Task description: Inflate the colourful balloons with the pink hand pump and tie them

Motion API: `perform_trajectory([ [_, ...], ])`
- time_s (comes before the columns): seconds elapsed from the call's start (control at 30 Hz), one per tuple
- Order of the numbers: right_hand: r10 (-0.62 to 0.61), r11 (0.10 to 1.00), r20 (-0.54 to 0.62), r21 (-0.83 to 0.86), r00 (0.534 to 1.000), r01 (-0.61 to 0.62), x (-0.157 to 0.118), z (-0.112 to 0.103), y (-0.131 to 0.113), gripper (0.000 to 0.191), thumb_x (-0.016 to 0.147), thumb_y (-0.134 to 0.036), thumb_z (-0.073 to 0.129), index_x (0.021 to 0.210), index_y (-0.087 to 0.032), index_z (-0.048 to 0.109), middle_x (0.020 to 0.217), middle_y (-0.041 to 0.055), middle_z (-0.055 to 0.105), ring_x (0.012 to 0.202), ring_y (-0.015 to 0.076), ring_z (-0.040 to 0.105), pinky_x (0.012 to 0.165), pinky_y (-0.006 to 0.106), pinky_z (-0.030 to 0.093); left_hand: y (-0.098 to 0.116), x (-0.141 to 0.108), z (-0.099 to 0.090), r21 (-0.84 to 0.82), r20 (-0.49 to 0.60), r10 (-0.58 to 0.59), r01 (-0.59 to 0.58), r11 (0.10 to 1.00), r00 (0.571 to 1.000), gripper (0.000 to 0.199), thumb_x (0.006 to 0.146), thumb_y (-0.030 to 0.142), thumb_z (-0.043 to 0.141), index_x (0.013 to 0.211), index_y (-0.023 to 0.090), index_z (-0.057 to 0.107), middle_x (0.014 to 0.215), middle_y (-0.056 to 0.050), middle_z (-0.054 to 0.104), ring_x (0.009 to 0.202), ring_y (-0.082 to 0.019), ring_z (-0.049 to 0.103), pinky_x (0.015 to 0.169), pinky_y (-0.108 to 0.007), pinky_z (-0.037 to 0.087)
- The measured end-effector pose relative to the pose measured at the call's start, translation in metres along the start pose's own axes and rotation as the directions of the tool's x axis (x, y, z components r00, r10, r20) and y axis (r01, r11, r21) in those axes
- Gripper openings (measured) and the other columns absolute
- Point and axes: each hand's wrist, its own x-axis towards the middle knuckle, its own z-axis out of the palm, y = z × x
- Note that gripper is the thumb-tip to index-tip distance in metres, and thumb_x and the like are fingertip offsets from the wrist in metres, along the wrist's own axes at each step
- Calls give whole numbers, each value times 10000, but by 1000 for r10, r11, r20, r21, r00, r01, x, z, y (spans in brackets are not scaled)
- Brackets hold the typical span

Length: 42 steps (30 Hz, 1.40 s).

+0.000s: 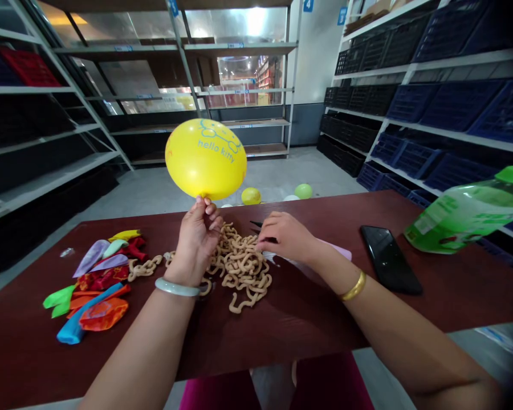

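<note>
My left hand (200, 239) pinches the neck of an inflated yellow balloon (206, 162) with blue "hello kitty" print, held upright above the table. My right hand (284, 236) is low over the table, fingers curled down and closed; whatever is between them is hidden. A dark pointed object (256, 224) shows beside its knuckles. Under and behind my right wrist lies a pale lilac object (340, 250), partly covered. Between my hands is a heap of tan, curved, chain-like pieces (243, 262). Left of my left wrist lie several flat balloons (102, 276) in mixed colours.
A black phone (390, 259) lies on the dark red table (256, 347) at right, with a green-capped bottle (465, 213) beyond it. Inflated balloons (251, 196) are on the floor past the far edge. Shelves with crates (444, 108) stand around.
</note>
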Motion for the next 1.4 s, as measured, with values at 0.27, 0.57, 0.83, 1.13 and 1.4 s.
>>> perform_trajectory([
  [0.27,25,998,72,53,997,-29,0,7,-8,164,928,-316,639,879,-206,749,941,39,715,909,184,609,840,301,399,-4,4,-4,-48,-8,-13,13,999,1000,175,926,250,660,798,144,604,636,34,491,499,-54,464,420,-160,375],
  [0.57,203,662,-190,749,960,8,4,-8,-16,322,949,-468,563,882,-180,690,1135,88,681,1041,198,626,899,337,490,-12,-1,-5,-12,-8,-34,34,999,999,151,894,187,667,769,161,587,628,33,528,517,-62,505,481,-152,423],
  [0.83,388,550,-130,827,912,-116,20,-32,-22,391,1014,-455,392,947,-228,704,1186,88,696,1116,236,630,914,419,516,-14,-8,2,40,4,-37,36,999,999,158,871,221,684,759,151,597,632,17,557,536,-74,539,503,-161,449],
  [1.13,342,444,-39,888,939,-124,48,-47,-24,590,964,-642,386,725,-162,632,749,67,659,710,163,606,744,321,520,-18,-11,4,45,-63,-47,50,998,997,165,843,242,708,763,148,599,620,1,607,513,-89,574,512,-183,484],
  [1.4,78,982,29,173,997,-82,63,-48,-41,322,999,-278,506,808,-157,735,764,23,704,692,127,572,637,247,361,-30,-12,4,95,-54,37,-32,995,998,262,742,312,811,773,146,610,673,3,637,574,-99,606,526,-187,466],
])
